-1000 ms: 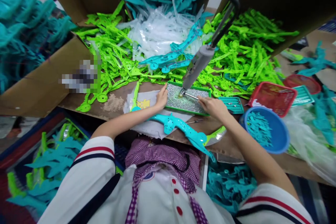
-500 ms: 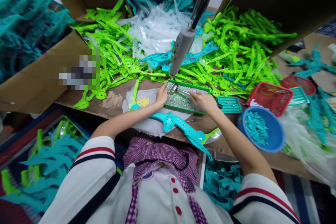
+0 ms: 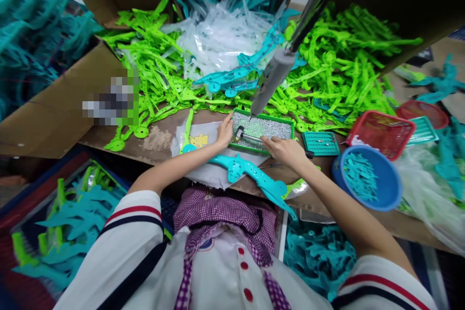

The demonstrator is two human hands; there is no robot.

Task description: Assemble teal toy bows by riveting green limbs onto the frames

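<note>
My right hand [image 3: 286, 152] is closed around the handle of a small hammer [image 3: 250, 137], whose metal head lies low over the near left part of a green tray [image 3: 292, 128]. Many tiny silvery pieces, perhaps screws, fill the tray. With fingers closed on it, my left hand [image 3: 225, 131] grips the tray's left end. Just in front of the tray, a teal, animal-shaped plastic piece [image 3: 236, 168] lies across a pale cloth [image 3: 199, 174]. Over the tray's back edge, a grey powered screwdriver [image 3: 272, 77] hangs tilted, its tip close above the silvery pieces.
Lime-green plastic parts [image 3: 334, 77] are heaped behind the tray, around clear plastic pieces [image 3: 225, 34]. To the right stand a small teal tray [image 3: 319, 144], a red basket [image 3: 381, 128] and a blue bowl [image 3: 395, 189] of teal bits. A cardboard box [image 3: 61, 101] is at left.
The hammer's head has come nearer to me within the tray, with my right hand a little lower. The hanging screwdriver has swung right and tilts more.
</note>
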